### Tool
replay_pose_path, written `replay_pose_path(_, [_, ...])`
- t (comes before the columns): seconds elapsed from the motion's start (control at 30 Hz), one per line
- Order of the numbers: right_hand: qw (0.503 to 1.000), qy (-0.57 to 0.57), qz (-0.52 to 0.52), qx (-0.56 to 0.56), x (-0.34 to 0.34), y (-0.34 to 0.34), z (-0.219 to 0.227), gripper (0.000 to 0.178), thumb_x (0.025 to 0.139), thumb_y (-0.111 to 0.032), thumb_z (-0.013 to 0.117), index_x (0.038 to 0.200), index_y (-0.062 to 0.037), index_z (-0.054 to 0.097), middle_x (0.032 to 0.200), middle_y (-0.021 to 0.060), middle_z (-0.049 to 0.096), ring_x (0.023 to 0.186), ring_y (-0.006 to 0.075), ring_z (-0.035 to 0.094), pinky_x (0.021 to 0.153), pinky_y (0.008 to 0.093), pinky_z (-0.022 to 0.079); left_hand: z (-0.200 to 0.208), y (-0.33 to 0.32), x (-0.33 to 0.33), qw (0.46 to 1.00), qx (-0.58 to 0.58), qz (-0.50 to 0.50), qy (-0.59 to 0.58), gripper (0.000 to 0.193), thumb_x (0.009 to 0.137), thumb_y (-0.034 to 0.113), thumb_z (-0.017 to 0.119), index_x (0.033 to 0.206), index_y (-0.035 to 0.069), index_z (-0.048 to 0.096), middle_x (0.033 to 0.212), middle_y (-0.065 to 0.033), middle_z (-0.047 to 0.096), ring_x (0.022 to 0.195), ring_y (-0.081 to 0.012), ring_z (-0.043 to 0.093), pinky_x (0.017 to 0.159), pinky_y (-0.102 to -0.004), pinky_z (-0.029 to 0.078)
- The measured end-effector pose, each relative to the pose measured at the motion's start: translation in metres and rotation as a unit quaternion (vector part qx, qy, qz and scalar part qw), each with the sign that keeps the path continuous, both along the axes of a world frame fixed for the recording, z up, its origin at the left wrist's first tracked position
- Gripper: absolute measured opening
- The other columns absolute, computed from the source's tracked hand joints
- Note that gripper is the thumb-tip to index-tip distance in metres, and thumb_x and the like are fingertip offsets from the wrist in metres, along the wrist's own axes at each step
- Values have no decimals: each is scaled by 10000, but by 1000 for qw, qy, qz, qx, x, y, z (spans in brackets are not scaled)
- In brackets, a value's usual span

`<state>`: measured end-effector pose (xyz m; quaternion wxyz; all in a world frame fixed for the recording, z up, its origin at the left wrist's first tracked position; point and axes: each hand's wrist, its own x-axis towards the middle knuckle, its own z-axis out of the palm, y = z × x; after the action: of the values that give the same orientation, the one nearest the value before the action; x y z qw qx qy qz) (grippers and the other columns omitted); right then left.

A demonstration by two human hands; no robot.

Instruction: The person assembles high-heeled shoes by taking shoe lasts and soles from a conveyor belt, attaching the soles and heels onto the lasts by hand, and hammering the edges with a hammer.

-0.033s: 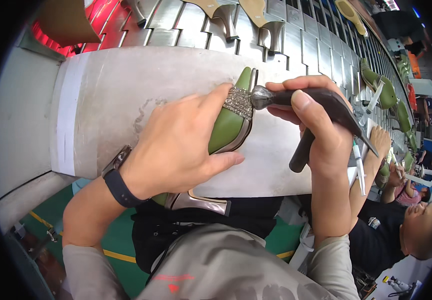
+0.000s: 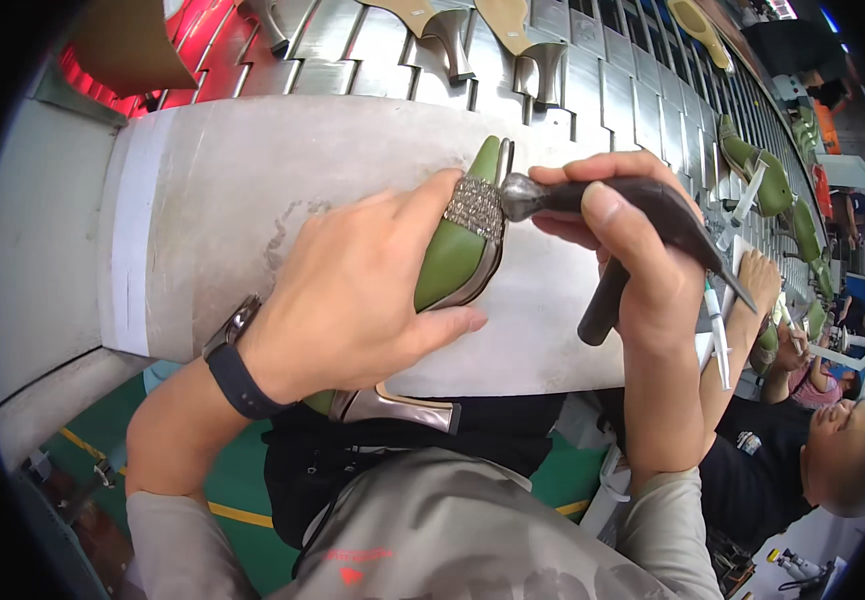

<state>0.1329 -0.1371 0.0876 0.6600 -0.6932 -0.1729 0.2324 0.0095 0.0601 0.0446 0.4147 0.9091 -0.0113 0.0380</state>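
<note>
My left hand [image 2: 352, 290] is closed around a green high-heeled shoe [image 2: 449, 258], which lies on its side with the pointed toe away from me. A band of sparkling stones [image 2: 474, 208] crosses its front, and its metallic heel [image 2: 407, 410] shows beyond the table's near edge. Part of the shoe is hidden under my palm. In my right hand [image 2: 652, 265] is a dark shoemaker's hammer [image 2: 642, 205], gripped by its head. The hammer's round face meets the sole edge beside the stone band. Its short handle [image 2: 602, 305] points down toward me.
A pale worktop [image 2: 222, 170] lies under the shoe. Behind it runs a metal slat conveyor [image 2: 377, 60] bearing heeled soles [image 2: 540, 75]. More green shoes [image 2: 774, 185] stand at the right. A co-worker in black [image 2: 752, 450] sits close on my right, near a white syringe [image 2: 718, 345].
</note>
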Motion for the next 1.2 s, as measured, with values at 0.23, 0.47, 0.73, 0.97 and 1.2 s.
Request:
replay_pose_path(0.23, [997, -48, 50, -22, -13, -13, 3, 245, 926, -32, 724, 1133, 75, 651, 1111, 197, 774, 956, 132, 696, 863, 278, 556, 2, 4, 2, 1000, 3, -13, 11, 981, 673, 215, 944, 1483, -72, 470, 1089, -258, 676, 969, -455, 664, 844, -492, 518])
replay_pose_path(0.47, [997, -46, 27, -63, 30, 20, 0, 247, 934, -137, 748, 1093, 45, 693, 1036, 136, 787, 966, 155, 720, 882, 298, 563, 7, 10, 2, 999, 14, -30, 28, 978, 686, 231, 937, 1478, -86, 460, 1101, -248, 666, 958, -435, 662, 829, -490, 507])
replay_pose_path(0.73, [996, 7, 63, -67, 39, 21, 6, 274, 910, -167, 757, 1085, 38, 702, 1042, 159, 788, 962, 182, 740, 879, 314, 588, 2, 12, -2, 1000, 11, -22, 19, 961, 687, 218, 940, 1469, -83, 470, 1052, -238, 669, 931, -434, 668, 810, -486, 520])
replay_pose_path(0.97, [971, -167, 148, -81, -11, -7, 15, 262, 854, 2, 786, 1087, 52, 677, 1063, 188, 785, 954, 203, 766, 838, 309, 606, -1, 12, -4, 1000, 15, -13, -6, 957, 663, 184, 946, 1459, -72, 482, 1030, -221, 677, 919, -426, 670, 799, -480, 527])
replay_pose_path(1.2, [914, -381, 119, -69, -53, -11, -16, 375, 749, 28, 829, 1089, 73, 677, 1056, 258, 750, 955, 381, 773, 840, 408, 638, -5, 13, -8, 1000, 6, -5, -22, 944, 654, 184, 946, 1441, -70, 490, 1051, -230, 684, 936, -430, 676, 800, -486, 535])
